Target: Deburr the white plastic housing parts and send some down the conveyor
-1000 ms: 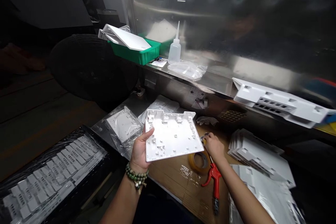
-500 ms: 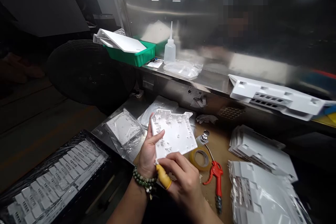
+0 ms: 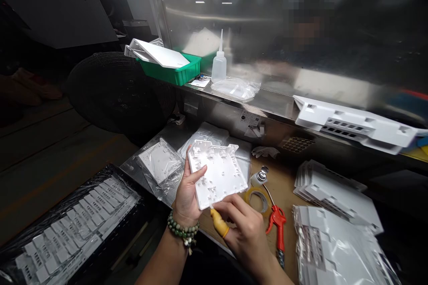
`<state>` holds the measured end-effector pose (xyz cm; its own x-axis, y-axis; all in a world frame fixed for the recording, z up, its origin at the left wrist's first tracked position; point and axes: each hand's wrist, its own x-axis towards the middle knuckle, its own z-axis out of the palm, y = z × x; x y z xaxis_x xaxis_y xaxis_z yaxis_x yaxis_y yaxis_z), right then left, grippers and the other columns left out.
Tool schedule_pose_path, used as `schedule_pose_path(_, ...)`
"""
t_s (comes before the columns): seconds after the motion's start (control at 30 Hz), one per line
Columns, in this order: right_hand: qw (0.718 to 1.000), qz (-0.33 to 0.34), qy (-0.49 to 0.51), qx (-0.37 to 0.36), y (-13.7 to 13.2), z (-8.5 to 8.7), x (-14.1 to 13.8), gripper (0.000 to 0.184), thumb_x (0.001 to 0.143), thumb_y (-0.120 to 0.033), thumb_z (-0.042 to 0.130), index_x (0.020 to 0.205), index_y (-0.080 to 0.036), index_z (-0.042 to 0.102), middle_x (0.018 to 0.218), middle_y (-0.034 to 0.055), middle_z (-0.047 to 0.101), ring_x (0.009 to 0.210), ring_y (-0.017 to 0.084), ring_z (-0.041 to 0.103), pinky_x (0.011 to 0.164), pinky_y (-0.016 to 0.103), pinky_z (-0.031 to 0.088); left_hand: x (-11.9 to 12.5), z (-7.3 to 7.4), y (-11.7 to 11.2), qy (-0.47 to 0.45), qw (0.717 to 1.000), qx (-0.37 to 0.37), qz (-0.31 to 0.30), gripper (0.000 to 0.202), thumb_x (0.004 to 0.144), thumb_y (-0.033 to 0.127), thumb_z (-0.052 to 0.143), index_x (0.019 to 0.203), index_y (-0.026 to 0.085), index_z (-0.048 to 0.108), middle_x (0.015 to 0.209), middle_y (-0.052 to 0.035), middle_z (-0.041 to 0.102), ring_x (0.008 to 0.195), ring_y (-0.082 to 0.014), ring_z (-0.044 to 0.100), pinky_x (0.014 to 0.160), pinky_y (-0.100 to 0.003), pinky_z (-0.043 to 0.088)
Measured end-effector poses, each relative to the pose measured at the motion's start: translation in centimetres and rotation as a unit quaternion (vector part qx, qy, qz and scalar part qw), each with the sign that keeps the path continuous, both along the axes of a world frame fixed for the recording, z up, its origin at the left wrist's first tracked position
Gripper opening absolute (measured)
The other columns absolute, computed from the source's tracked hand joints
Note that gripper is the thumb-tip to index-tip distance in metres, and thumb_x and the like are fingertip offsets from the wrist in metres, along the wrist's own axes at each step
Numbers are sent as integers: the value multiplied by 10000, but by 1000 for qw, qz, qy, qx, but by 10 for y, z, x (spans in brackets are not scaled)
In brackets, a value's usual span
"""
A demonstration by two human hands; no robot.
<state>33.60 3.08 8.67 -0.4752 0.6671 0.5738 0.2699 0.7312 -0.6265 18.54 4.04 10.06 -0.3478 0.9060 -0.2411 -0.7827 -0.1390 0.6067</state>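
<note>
My left hand (image 3: pixel 186 197) grips a white plastic housing panel (image 3: pixel 222 176) by its left side, thumb across the inner face. Clips, posts and ribs line that face, which is turned up towards me. At the panel's lower edge is my right hand (image 3: pixel 246 226), its fingers bent in a pinch. A yellow finger cot (image 3: pixel 219 222) covers the right thumb. A tiny whitish bit shows at the thumb's tip, too small to name. Just beyond the right hand lie a roll of tape (image 3: pixel 260 200) and a red air blow gun (image 3: pixel 277 227).
Bagged panels (image 3: pixel 160 160) lie at the left of the bench. Stacked panels (image 3: pixel 337 200) and wrapped ones (image 3: pixel 337 245) stand at right. A box (image 3: pixel 110 231) holds a row of parts. A green bin (image 3: pixel 182 73) and a squeeze bottle (image 3: pixel 219 67) occupy the shelf. A metal-topped dispenser (image 3: pixel 260 178) stands behind the tape.
My right hand has shifted right along the panel's lower edge, away from the left corner. The panel has moved slightly left in view, still in my left hand.
</note>
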Motion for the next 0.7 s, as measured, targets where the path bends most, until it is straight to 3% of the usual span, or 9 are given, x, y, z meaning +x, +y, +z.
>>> schedule_pose_path(0.17, 1000, 13, 27, -7, -4, 7, -5, 152, 950, -157, 645, 1080, -190, 716, 892, 57, 688, 691, 120, 659, 611, 196, 527, 1, 0, 0, -6, 1000, 18, -12, 873, 885, 83, 675, 1546, 520, 308, 1478, 11, 612, 1313, -290, 606, 1174, -519, 417)
schedule_pose_path(0.3, 1000, 15, 16, -13, -7, -4, -8, 170, 966, -173, 616, 1100, -196, 717, 917, 62, 692, 703, 128, 665, 609, 205, 530, -3, -4, 0, -11, 1000, 8, -15, 865, 897, 66, 647, 1560, 495, 294, 1462, -5, 627, 1305, -294, 611, 1186, -533, 400)
schedule_pose_path(0.43, 995, -75, 31, -52, 15, -16, 42, 167, 955, -185, 638, 1078, -236, 738, 950, 48, 688, 731, 133, 653, 617, 221, 531, -32, -18, -4, -80, 995, 32, -43, 798, 939, 56, 531, 1617, 345, 224, 1422, -92, 649, 1334, -334, 571, 1206, -595, 338)
schedule_pose_path(0.57, 971, -225, 53, -53, 36, -17, 98, 192, 931, -186, 662, 1078, -269, 753, 1022, 45, 667, 860, 165, 658, 712, 256, 546, -64, -34, -11, -147, 971, 149, -118, 607, 997, 149, 411, 1593, 235, 335, 1450, -128, 604, 1414, -348, 457, 1240, -598, 223)
schedule_pose_path(0.7, 976, -210, 39, -33, 38, -9, 102, 202, 943, -188, 653, 1096, -274, 753, 1019, 45, 666, 878, 163, 664, 725, 256, 548, -73, -40, -18, -176, 943, 227, -170, 505, 1039, 260, 301, 1498, 243, 510, 1420, -92, 618, 1474, -311, 345, 1247, -588, 97)
